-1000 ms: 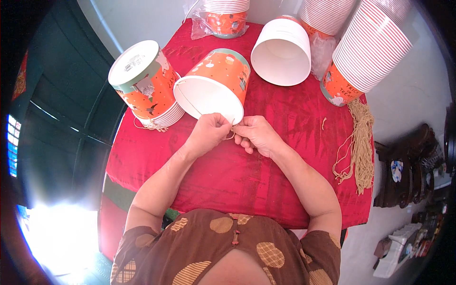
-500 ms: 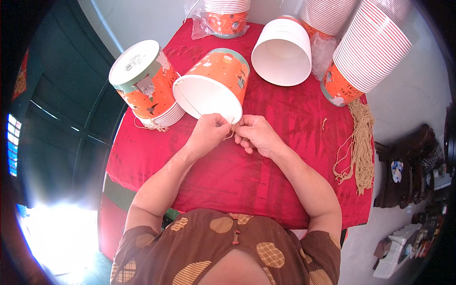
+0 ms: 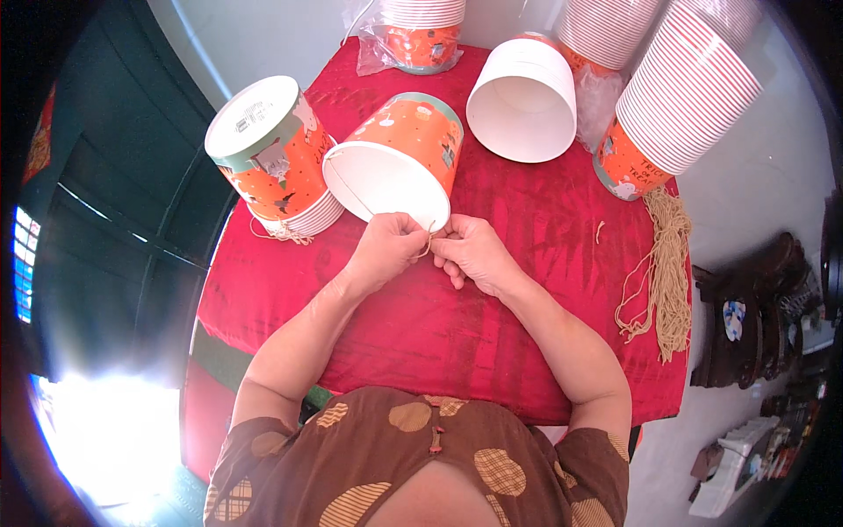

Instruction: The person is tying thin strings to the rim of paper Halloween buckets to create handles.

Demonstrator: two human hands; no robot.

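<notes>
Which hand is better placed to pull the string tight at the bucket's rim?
Probably the right hand: it pinches the string beside the rim with bare cloth to its right to pull across. The left hand presses against the bucket, so it suits steadying.

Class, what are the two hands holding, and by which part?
Both hands, left and right, pinch a thin string at the bucket rim.

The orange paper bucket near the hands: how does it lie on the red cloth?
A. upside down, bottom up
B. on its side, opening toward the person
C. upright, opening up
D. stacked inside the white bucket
B: the orange paper bucket lies tipped over, its white inside facing the left hand and right hand at its rim.
</notes>
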